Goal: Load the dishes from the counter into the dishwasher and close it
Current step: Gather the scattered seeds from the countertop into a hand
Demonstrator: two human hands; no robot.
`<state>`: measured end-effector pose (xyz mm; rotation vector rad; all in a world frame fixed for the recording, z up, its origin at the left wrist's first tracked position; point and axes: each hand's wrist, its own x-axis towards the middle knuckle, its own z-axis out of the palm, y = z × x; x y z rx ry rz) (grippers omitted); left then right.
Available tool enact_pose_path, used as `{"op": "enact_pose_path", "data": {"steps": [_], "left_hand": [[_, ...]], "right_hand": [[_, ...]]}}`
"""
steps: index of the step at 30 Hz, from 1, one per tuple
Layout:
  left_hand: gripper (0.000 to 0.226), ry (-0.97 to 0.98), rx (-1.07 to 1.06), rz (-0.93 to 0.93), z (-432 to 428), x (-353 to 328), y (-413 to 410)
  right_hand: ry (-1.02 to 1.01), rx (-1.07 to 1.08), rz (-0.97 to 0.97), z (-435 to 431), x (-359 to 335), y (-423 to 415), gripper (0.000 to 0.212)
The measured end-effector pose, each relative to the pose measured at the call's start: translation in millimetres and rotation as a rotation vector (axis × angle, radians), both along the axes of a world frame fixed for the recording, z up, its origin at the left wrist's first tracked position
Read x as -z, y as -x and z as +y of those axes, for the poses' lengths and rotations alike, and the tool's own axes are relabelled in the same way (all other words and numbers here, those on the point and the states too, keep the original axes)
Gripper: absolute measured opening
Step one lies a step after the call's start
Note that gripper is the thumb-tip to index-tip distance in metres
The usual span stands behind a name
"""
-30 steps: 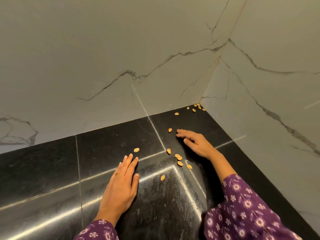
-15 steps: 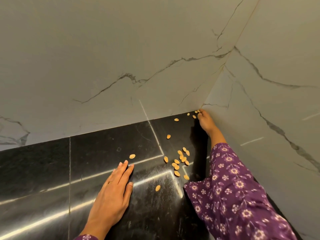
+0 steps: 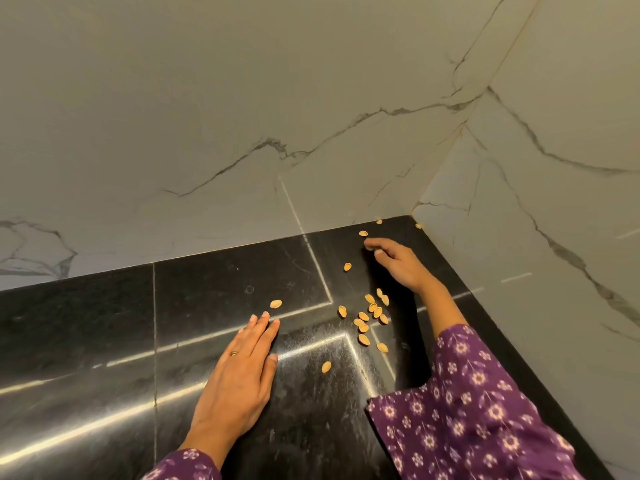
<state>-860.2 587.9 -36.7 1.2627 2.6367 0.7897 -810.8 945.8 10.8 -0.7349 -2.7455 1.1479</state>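
A person's two hands are reaching over a black stone tabletop point(image 3: 104, 341) that is meeting pale marble walls point(image 3: 207, 116) in a corner. The left hand point(image 3: 239, 379) is lying flat on the stone, fingers straight and close together, holding nothing (a ring is showing on one finger). A single nut shell point(image 3: 276, 303) is sitting just beyond its fingertips. The right hand point(image 3: 398, 263) is resting near the back corner, fingers curled loosely downward with the tips touching the stone; whether they are enclosing anything, I cannot tell. One shell point(image 3: 363, 233) is lying just beyond those fingertips. A cluster of tan shells point(image 3: 372, 313) is lying between the two hands, near the right wrist. Purple flowered sleeves point(image 3: 485, 410) are covering both arms. The dishes and dishwasher are lying outside this view.
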Motion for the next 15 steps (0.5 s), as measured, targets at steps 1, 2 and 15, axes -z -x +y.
{"op": "enact_pose_path", "data": {"steps": [1,2,15], "left_hand": [[0.056,0.003,0.002,0.002,1,0,0],[0.056,0.006,0.005,0.003,0,0,0],[0.053,0.02,0.012,0.02,-1,-2,0]], "right_hand": [[0.046,0.001,0.048,-3,-1,-6,0.031],[0.081,0.039,0.116,-3,-3,-10,0.03],[-0.034,0.456,-0.02,48,10,20,0.046]]}}
